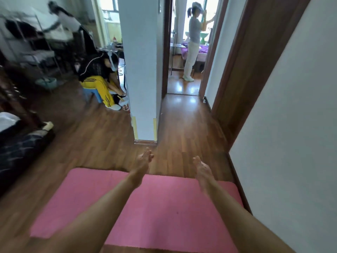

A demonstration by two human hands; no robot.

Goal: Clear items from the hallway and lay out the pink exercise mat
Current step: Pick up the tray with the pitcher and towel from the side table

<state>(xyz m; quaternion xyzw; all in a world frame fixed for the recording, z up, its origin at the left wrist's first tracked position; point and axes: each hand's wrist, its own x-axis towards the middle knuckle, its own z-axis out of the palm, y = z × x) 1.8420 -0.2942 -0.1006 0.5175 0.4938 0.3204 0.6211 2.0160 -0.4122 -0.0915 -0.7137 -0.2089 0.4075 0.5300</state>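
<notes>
Pink exercise mat (164, 203) lies unrolled and flat on the wooden floor (102, 139), filling the lower middle of the head view, its right edge close along the skirting of the white wall (291, 143) and its far edge just short of the white pillar (140, 70). It sits square to the corridor, which looks deliberate: that placement keeps it clear of the doorway ahead and uses the open width of the hallway.

Both forearms reach forward over the mat. The left hand (144, 158) is past the mat's far edge, above bare floor, with fingers drawn loosely together and nothing visible between them. The right hand (200, 166) is near that same edge, fingers relaxed and slightly spread, also holding nothing. Neither hand touches the mat. My reading is that the laying-out is essentially done, the arms being extended for balance or for a last adjustment.

No loose objects show on the hallway floor around the mat, so the clearing appears finished here. To the left, a dark sofa (18, 147) stands well apart from the mat. A seated person in yellow trousers (99, 84) is beside the pillar, and another person (193, 41) stands in the far room beyond the doorway, both well away.
</notes>
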